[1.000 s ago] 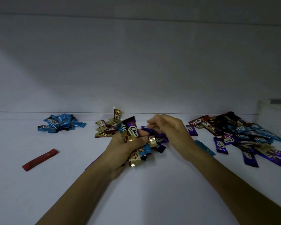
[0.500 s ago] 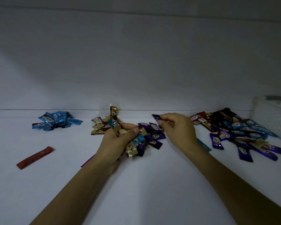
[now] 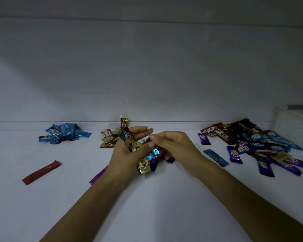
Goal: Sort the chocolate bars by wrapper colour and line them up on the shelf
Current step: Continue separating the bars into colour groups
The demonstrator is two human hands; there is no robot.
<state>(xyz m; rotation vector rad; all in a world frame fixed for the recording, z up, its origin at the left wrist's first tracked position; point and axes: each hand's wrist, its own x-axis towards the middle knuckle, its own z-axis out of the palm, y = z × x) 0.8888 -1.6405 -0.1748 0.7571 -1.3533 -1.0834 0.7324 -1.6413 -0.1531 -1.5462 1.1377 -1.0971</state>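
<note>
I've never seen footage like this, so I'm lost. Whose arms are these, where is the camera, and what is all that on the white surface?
No machine here: a person works bare-handed. The single picture comes from a camera worn on their head, looking forward and down. The left hand grips a handful of bars in mixed wrappers, and the right hand pinches into that handful. On the white shelf lie a blue pile, a gold pile, an unsorted heap on the right, and a loose red bar. A white basket shows at the right edge.
</note>
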